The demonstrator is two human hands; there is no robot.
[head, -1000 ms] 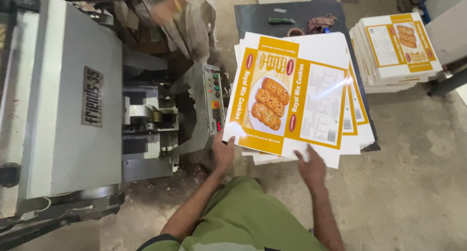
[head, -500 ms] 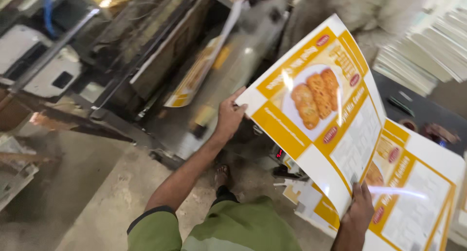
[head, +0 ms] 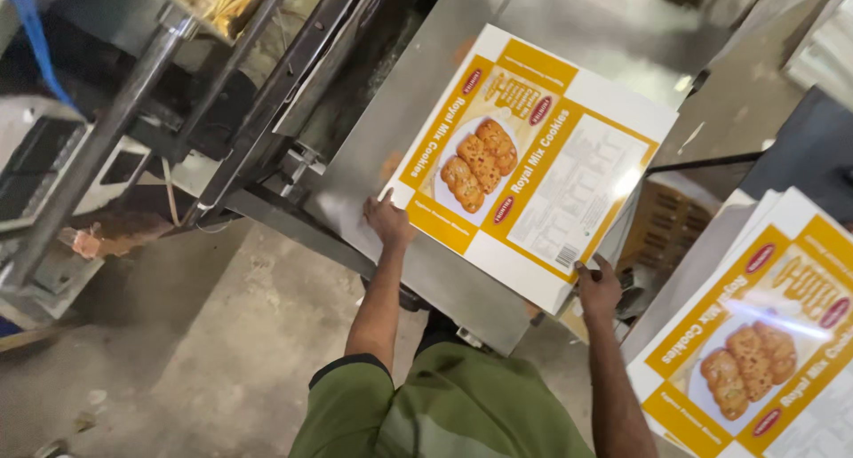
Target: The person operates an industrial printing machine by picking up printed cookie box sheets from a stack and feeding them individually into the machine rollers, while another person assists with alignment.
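1. The left hand [head: 387, 220] grips the lower left corner of a flat printed cardboard sheet, white with yellow panels and a picture of biscuits [head: 530, 165]; its fingers curl over the sheet's edge, the thumb underneath (hidden from view).
2. The right hand [head: 598, 289] pinches the lower right corner of the same sheet, fingers closed around the edge from below.
3. The sheet is held between the two hands, tilted and raised in front of the person, over a slanted, bare grey metal plate of a machine [head: 404, 138]. Whether the sheet touches the plate cannot be told.
4. Both bare forearms reach up from the person's olive-green short-sleeved shirt [head: 444, 405] at the bottom of the view.
5. To the right, well apart from the held sheet, lies a stack of like yellow-and-white printed sheets [head: 764, 334], its top sheet catching a bright glare.
6. To the left of the plate stand dark steel bars and frame members of the machine [head: 258, 111], slanting up and away.
7. Beneath everything is a dusty grey concrete floor [head: 204, 360] (a few scraps lie on it at the lower left).
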